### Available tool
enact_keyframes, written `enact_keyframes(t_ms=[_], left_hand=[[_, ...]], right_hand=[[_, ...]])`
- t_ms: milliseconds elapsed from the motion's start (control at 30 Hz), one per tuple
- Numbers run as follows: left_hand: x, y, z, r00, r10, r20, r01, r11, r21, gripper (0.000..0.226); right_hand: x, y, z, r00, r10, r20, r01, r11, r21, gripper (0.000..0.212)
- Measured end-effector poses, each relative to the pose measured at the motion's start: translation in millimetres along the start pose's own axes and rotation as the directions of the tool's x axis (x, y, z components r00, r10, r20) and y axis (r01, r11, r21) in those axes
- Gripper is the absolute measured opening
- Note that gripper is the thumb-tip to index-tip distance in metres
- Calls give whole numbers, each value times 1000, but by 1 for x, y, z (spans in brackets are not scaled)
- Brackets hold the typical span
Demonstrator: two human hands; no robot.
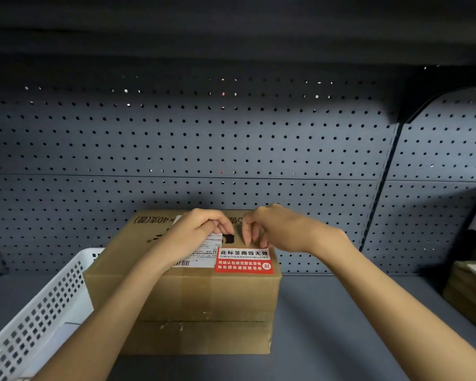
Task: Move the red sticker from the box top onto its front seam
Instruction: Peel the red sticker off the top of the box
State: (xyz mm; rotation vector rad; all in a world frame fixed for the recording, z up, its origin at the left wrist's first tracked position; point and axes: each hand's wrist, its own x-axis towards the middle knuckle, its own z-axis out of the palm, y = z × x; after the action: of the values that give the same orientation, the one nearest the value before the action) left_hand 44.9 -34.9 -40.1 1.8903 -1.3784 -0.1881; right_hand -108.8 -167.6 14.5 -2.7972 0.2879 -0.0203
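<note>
A brown cardboard box (198, 298) stands on a grey shelf. The red sticker (243, 260) with white and black print lies flat on the box top, at its front right corner, next to a white shipping label (204, 254). My right hand (272, 229) hovers over the sticker's far edge, its fingertips curled down and touching that edge. My left hand (201, 229) rests on the shipping label with bent fingers, pressing on the box top. A horizontal seam (204, 321) runs across the box's front face.
A white perforated plastic basket (39, 312) stands at the left, touching the box. A grey pegboard wall (231, 147) rises behind. Another cardboard box (470, 292) sits at the right edge. The grey shelf surface (341, 325) extends to the right of the box.
</note>
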Motion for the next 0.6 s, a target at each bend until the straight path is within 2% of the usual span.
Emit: enact_keyframes(t_ms=[333,467,600], left_hand=[[-2,0,-2,1000,-6,-5,6,999,-36,39],[-3,1,-2,1000,-13,-1,13,999,-53,42],[-4,1,-2,1000,-15,-1,15,998,-55,42]], right_hand=[[-5,0,-3,997,27,70,-31,998,49,26],[-10,3,2,997,66,43,-68,996,57,19],[-10,-1,11,991,132,-36,-132,991,-15,36]])
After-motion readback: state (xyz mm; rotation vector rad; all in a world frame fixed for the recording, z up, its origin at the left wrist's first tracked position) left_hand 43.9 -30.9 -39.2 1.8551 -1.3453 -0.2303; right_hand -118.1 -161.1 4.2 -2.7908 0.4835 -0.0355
